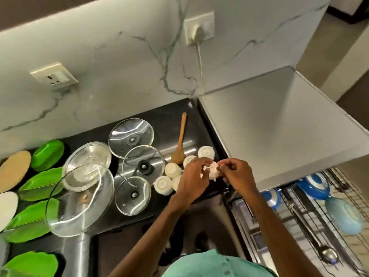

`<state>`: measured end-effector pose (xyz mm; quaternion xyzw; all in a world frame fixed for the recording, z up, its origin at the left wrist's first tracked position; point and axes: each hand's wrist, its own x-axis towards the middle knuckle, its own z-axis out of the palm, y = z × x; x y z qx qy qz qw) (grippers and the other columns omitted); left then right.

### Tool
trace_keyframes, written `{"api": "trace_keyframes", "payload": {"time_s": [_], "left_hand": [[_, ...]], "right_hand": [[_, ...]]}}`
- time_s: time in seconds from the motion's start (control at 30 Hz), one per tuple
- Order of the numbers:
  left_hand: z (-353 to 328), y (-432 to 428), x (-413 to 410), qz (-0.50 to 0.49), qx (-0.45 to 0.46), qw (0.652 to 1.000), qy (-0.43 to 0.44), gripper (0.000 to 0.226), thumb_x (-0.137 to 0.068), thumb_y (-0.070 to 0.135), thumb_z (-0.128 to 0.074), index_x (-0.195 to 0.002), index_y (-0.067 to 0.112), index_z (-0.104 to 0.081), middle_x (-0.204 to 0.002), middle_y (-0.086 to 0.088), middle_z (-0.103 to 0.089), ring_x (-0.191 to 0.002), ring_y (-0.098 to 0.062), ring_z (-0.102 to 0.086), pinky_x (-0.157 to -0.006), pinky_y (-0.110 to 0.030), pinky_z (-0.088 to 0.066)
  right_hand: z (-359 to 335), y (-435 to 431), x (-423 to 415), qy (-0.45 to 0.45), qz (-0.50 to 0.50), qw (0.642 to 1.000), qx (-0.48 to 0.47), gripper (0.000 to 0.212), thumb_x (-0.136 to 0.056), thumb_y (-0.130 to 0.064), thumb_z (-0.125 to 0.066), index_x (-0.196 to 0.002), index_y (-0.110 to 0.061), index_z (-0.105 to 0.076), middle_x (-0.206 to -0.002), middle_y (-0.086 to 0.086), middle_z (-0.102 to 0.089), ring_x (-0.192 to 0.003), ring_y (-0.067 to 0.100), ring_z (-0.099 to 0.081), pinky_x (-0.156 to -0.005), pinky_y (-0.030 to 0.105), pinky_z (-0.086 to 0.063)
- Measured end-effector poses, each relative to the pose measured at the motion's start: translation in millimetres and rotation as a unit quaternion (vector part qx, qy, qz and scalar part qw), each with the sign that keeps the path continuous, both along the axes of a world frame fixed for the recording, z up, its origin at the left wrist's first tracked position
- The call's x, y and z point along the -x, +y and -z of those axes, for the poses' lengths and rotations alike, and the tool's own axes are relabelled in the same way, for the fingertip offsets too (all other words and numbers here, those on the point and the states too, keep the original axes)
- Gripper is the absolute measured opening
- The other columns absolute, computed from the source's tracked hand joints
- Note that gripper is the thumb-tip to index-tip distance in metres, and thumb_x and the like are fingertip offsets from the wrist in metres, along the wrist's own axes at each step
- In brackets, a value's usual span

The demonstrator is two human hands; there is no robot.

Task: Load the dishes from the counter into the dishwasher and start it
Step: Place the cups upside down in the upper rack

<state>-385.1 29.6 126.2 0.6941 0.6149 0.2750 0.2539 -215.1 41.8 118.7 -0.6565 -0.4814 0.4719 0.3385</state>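
Both my hands meet over the right end of the black counter [159,116] on a small white cup [212,170]. My left hand [192,176] curls round its left side, and my right hand [236,174] pinches its right edge. Several more white cups [205,151] stand upside down around it, beside a wooden spoon [180,142]. Glass lids [130,137] and a glass bowl [87,158] lie further left. The open dishwasher rack [319,216] at the lower right holds blue dishes [317,185] and a metal ladle [311,234].
Green leaf-shaped plates [40,182] and pale round plates [14,170] fill the counter's left end. The dishwasher's steel top [269,124] stands to the right of the cups. A plugged socket [199,27] and its cord hang on the marble wall behind.
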Motion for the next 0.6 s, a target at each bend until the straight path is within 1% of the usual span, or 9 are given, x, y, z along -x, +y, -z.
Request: {"api": "trace_keyframes", "payload": {"time_s": [0.1,0.17,0.2,0.27,0.33,0.4,0.47,0.53,0.6], "left_hand": [[3.2,18.8,28.3,-0.032,-0.018,0.999,-0.004,0.025,-0.090,0.007,-0.060,-0.110,0.020,-0.068,-0.107,0.008,-0.067,-0.089,-0.005,-0.063,-0.078,-0.026,-0.056],[7.4,32.7,42.9,-0.065,-0.014,0.998,0.007,0.026,-0.088,0.007,-0.058,-0.107,0.022,-0.067,-0.102,0.009,-0.069,-0.087,-0.006,-0.063,-0.077,-0.025,-0.053],[10.0,39.7,48.8,-0.079,-0.007,0.997,0.009,0.026,-0.088,0.008,-0.057,-0.107,0.022,-0.066,-0.100,0.009,-0.070,-0.088,-0.008,-0.065,-0.076,-0.025,-0.052],[14.4,54.7,57.4,-0.111,0.023,0.993,0.016,0.022,-0.089,0.010,-0.054,-0.105,0.021,-0.066,-0.097,0.006,-0.072,-0.085,-0.011,-0.067,-0.071,-0.026,-0.053],[21.1,72.9,65.4,-0.144,0.068,0.987,0.029,0.018,-0.089,0.012,-0.053,-0.097,0.023,-0.065,-0.092,0.003,-0.072,-0.081,-0.017,-0.068,-0.066,-0.033,-0.057],[24.2,91.6,70.5,-0.170,0.104,0.978,0.056,0.016,-0.087,0.016,-0.051,-0.091,0.023,-0.064,-0.093,0.002,-0.071,-0.083,-0.020,-0.067,-0.071,-0.037,-0.059],[27.4,109.0,72.8,-0.192,0.121,0.971,0.074,0.013,-0.087,0.019,-0.052,-0.090,0.020,-0.064,-0.093,-0.001,-0.070,-0.084,-0.022,-0.065,-0.073,-0.039,-0.058],[30.3,122.1,71.8,-0.210,0.138,0.964,0.082,0.010,-0.090,0.019,-0.055,-0.093,0.016,-0.064,-0.094,-0.003,-0.067,-0.085,-0.022,-0.063,-0.073,-0.037,-0.056],[38.0,134.6,71.4,-0.221,0.155,0.958,0.098,0.009,-0.092,0.020,-0.057,-0.098,0.014,-0.062,-0.097,-0.005,-0.064,-0.087,-0.022,-0.061,-0.077,-0.039,-0.057]], "right_hand": [[-1.0,22.7,20.4,-0.011,-0.023,1.000,-0.016,0.011,-0.091,-0.013,-0.068,-0.099,-0.016,-0.075,-0.084,-0.006,-0.076,-0.071,0.006,-0.073,-0.074,0.037,-0.063],[3.3,38.6,29.2,-0.030,-0.033,0.999,-0.027,0.011,-0.088,-0.013,-0.071,-0.096,-0.018,-0.076,-0.086,-0.006,-0.076,-0.077,0.010,-0.073,-0.076,0.039,-0.063],[6.5,47.0,32.3,-0.047,-0.034,0.998,-0.034,0.012,-0.086,-0.013,-0.073,-0.095,-0.020,-0.076,-0.088,-0.006,-0.076,-0.080,0.011,-0.073,-0.078,0.037,-0.062],[10.0,62.2,36.5,-0.076,-0.043,0.995,-0.044,0.014,-0.084,-0.014,-0.076,-0.095,-0.021,-0.075,-0.090,-0.006,-0.075,-0.084,0.011,-0.071,-0.078,0.028,-0.058],[14.6,76.6,41.2,-0.092,-0.069,0.992,-0.046,0.018,-0.082,-0.013,-0.077,-0.098,-0.021,-0.074,-0.093,-0.007,-0.074,-0.086,0.008,-0.068,-0.074,0.017,-0.051],[21.7,88.4,45.1,-0.110,-0.106,0.987,-0.046,0.023,-0.079,-0.012,-0.079,-0.099,-0.021,-0.072,-0.095,-0.007,-0.072,-0.086,0.007,-0.067,-0.071,0.012,-0.047],[28.2,100.3,47.0,-0.131,-0.151,0.979,-0.040,0.030,-0.075,-0.013,-0.081,-0.101,-0.021,-0.071,-0.097,-0.005,-0.071,-0.088,0.010,-0.066,-0.069,0.009,-0.044],[33.4,110.3,49.2,-0.168,-0.197,0.965,-0.029,0.043,-0.070,-0.018,-0.085,-0.108,-0.021,-0.067,-0.104,-0.004,-0.066,-0.093,0.013,-0.064,-0.071,0.012,-0.044],[36.8,118.6,51.1,-0.211,-0.234,0.949,-0.016,0.056,-0.068,-0.025,-0.088,-0.117,-0.022,-0.062,-0.111,-0.002,-0.059,-0.099,0.016,-0.060,-0.078,0.021,-0.045]]}}
